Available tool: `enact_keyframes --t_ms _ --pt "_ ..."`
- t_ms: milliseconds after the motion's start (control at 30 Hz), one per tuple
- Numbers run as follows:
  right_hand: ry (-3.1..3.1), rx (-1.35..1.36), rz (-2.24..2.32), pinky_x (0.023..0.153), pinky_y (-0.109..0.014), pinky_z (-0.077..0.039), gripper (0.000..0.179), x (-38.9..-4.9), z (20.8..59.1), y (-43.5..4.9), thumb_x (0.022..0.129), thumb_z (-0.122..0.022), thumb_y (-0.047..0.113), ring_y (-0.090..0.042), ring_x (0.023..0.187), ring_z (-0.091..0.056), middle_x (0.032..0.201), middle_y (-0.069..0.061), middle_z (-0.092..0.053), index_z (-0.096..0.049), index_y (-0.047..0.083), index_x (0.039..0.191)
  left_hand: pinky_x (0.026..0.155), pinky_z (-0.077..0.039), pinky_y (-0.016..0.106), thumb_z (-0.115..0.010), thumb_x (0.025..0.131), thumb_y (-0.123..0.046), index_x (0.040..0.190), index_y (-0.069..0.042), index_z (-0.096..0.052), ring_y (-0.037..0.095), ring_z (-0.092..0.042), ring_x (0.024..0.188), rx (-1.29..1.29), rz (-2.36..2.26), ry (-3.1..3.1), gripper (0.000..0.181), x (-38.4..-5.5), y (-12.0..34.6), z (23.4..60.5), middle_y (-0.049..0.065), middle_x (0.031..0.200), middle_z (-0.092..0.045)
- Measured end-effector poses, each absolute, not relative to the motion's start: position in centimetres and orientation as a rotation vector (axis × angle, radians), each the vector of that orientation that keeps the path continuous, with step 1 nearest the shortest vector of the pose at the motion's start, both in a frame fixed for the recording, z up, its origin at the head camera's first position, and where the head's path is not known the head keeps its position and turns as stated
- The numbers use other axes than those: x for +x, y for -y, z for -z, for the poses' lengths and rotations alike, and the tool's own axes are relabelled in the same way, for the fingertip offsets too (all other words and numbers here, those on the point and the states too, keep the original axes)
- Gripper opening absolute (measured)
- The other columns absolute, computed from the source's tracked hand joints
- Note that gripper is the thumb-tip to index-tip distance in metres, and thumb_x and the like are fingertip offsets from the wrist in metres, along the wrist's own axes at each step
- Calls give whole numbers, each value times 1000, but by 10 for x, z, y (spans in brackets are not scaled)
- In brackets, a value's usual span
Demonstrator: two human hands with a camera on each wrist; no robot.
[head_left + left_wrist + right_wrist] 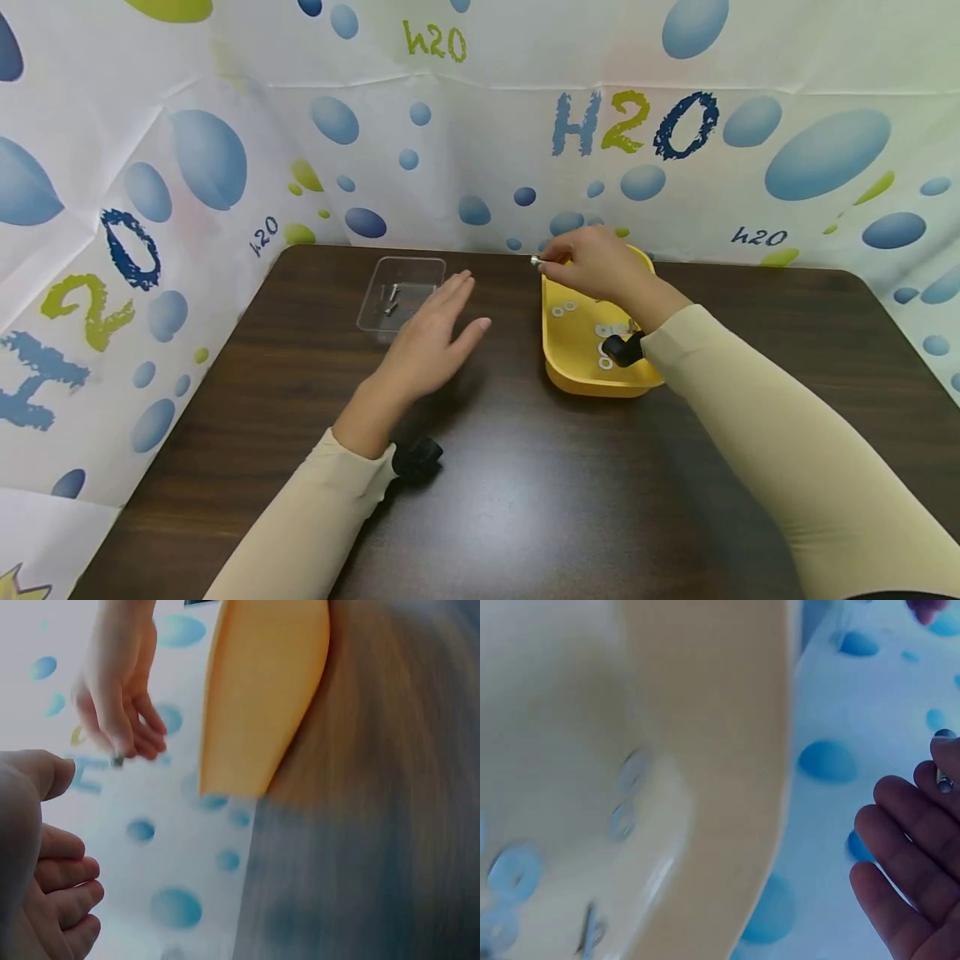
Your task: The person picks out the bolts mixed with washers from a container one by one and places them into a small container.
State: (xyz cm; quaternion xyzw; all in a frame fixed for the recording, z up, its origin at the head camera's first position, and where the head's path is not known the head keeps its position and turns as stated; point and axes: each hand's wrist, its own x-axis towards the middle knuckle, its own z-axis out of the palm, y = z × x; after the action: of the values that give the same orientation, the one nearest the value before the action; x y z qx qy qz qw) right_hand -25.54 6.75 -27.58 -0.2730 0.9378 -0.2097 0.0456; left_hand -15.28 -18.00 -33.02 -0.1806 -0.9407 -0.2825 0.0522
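My right hand (603, 265) pinches a small silver bolt (536, 260) between thumb and fingertips, over the far left rim of the yellow tub (592, 385). In the right wrist view an end of the bolt (944, 782) shows beside the thumb, while the other fingers are loosely spread. My left hand (423, 342) is held with straight fingers above the table, overlapping the near right corner of a clear plastic box (369, 310); it holds nothing. Inside that box lie a few metal bolts (393, 292).
Several flat washers (603, 331) and a thin metal piece (589, 930) lie in the yellow tub. Both containers stand near the back of the dark wooden table (495, 467). Behind it hangs a white curtain (487, 125) with blue drop prints.
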Motion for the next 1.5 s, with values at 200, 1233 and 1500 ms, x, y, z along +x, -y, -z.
enact_keyframes --t_ms 200,1233,1500 --pt "-2834 -942 735 80 -35 -56 24 -243 267 -35 95 -64 27 -19 86 -65 100 -3 -75 -76 11 107 121 -20 49 -46 103 -42 156 -8 -25 23 -16 152 -432 827 2913 67 -152 224 331 6 164 -20" --pt "-2827 -1179 602 81 -27 -55 23 -216 332 90 98 -58 26 -11 87 -65 104 1 -73 -75 14 108 120 -18 54 -34 107 -25 154 5 -22 34 -12 152 -230 707 3082 57 -160 295 357 18 164 -16" --pt "-2860 -1316 427 86 -31 -55 23 -215 339 93 99 -57 24 -17 96 -67 104 -2 -73 -74 12 107 119 -22 53 -37 105 -21 151 7 -28 35 -18 151 -305 623 3027 54 -162 293 361 19 162 -23"
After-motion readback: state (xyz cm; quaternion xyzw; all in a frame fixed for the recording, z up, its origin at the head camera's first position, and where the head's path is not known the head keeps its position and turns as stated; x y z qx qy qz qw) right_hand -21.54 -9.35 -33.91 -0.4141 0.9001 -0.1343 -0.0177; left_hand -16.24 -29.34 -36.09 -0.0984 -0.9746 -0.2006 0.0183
